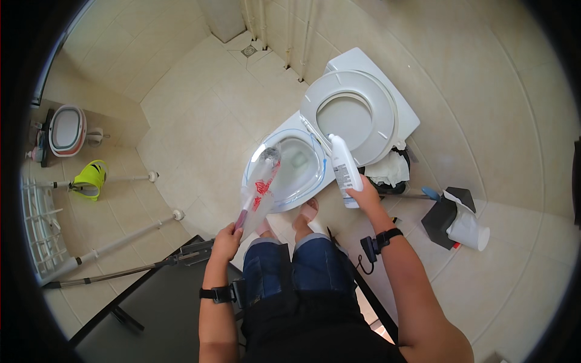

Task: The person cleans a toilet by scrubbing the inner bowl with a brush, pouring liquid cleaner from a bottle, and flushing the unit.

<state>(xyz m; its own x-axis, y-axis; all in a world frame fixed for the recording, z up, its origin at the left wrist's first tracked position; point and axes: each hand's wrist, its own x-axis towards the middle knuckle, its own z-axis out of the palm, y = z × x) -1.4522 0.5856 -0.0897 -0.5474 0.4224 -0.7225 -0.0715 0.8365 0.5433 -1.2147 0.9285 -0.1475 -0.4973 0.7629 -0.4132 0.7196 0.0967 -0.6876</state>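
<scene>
My left hand (227, 241) grips the purple handle of a brush (263, 181), whose head is inside a clear plastic wrapper with red print. The wrapped brush slants over the left rim of a white toilet bowl (281, 204). In my right hand (364, 194) is a white cleaner bottle (344, 170), held upright with its angled nozzle close to the seat hinge. Small print covers the bottle's side. Both seat and lid (349, 115) are raised against the tank (399, 95). A thin blue line runs around the bowl's rim, and water shows at the bottom.
Beside the toilet stands a black bin (394, 183) with white paper in it. A dark box with a paper roll (467, 231) is on the right wall. At left are a mop pole (113, 274), a wall rack (43, 227) and a yellow-green item (91, 180). A dark door (172, 308) is behind.
</scene>
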